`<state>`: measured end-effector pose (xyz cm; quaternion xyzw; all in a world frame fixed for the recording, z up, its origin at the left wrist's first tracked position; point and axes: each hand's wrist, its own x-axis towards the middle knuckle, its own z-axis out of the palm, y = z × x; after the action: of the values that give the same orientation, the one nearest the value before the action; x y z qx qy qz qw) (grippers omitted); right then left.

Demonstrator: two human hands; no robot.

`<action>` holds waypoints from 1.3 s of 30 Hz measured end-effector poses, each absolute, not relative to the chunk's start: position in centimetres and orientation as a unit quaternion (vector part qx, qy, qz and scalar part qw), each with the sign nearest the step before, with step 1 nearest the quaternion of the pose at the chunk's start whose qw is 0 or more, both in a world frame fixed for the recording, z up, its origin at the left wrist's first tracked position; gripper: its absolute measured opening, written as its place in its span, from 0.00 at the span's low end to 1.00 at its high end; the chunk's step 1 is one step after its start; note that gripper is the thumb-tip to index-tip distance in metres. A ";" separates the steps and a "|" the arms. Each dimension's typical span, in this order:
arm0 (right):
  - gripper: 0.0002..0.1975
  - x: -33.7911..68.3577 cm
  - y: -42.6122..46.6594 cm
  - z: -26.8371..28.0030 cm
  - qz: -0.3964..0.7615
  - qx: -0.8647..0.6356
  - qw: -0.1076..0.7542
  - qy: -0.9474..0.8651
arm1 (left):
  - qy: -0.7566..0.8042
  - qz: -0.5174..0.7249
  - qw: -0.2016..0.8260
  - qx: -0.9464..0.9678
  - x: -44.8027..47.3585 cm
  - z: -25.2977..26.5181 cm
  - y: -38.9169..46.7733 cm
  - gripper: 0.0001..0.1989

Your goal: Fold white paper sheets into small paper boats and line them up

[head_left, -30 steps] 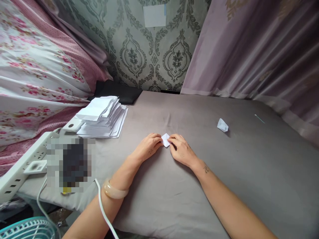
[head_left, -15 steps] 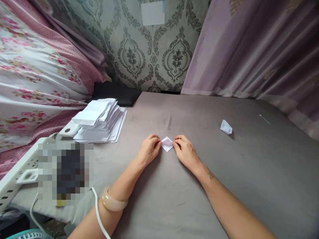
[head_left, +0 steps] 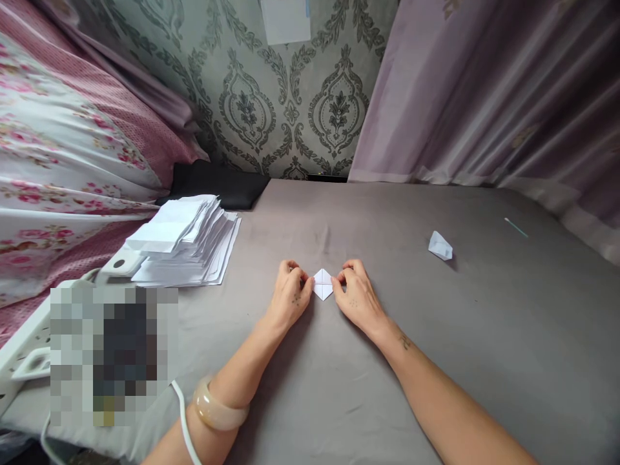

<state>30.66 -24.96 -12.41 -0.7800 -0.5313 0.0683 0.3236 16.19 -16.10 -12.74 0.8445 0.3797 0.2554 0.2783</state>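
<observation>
Between my hands is a small folded piece of white paper [head_left: 323, 285], diamond-shaped, with crease lines crossing at its middle. My left hand [head_left: 292, 292] pinches its left corner between thumb and fingers. The right corner is pinched by my right hand [head_left: 357, 290]. Both hands rest low over the grey cloth surface [head_left: 329, 387]. Off to the right lies another folded white paper piece [head_left: 440, 246], standing up a little from the cloth.
A tall stack of white paper sheets [head_left: 186, 242] stands at the left, in front of a black flat item [head_left: 217, 184]. A white power strip [head_left: 29, 336] and a cable [head_left: 183, 413] lie at left. A thin stick [head_left: 516, 227] lies far right.
The folded paper's upper part, which showed an open pocket, now lies flat with a crease across the middle. My hands keep their pinch at its corners. The view has shifted slightly.
</observation>
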 end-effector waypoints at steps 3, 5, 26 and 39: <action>0.07 31.0 -24.9 -12.5 0.082 -0.776 0.339 -0.525 | 0.382 0.253 0.252 0.853 16.3 -12.8 -16.3 0.04; 0.05 31.2 -24.8 -12.5 0.102 -0.777 0.347 -0.516 | 0.383 0.251 0.241 0.855 16.5 -12.9 -16.3 0.04; 0.14 30.0 -25.2 -9.8 0.396 -0.624 0.540 -0.403 | 0.355 0.309 0.668 0.577 15.7 -9.3 -16.7 0.16; 0.12 30.0 -25.9 -7.6 0.388 -0.642 0.439 -0.495 | 0.292 0.264 0.544 0.741 14.7 -8.6 -16.6 0.13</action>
<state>30.00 -25.88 -7.61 -0.6420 -0.4947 0.3876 0.4392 14.66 -16.61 -8.57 0.7411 0.2919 0.2642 0.5438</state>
